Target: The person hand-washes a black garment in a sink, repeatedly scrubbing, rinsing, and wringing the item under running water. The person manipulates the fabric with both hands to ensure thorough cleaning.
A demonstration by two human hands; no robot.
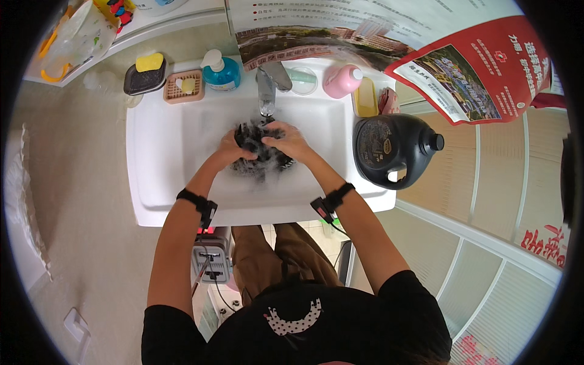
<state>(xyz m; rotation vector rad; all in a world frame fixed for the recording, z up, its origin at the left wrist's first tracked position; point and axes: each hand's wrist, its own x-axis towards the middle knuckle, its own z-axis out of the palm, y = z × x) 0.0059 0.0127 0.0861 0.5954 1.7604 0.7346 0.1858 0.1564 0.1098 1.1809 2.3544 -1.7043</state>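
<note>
A dark, wet cloth item [262, 157] covered in suds lies in the white sink basin [178, 182], below the metal faucet [267, 91]. A small striped patch shows at its right edge. My left hand [232, 148] grips the item from the left, thumb on top. Around the right upper part of the item curl the fingers of my right hand [289, 141], the thumb pressing inward. Suds hide some of the fingertips and the item's exact shape. Cloudy, soapy water surrounds it.
Along the back rim stand a black soap dish with yellow sponge [149, 64], a pink soap dish [184, 86], a blue pump bottle [222, 73], a pink bottle [343, 81] and a yellow dish [365, 97]. A large black jug [392, 150] rests on the right rim. Printed sheets [474, 73] overhang behind.
</note>
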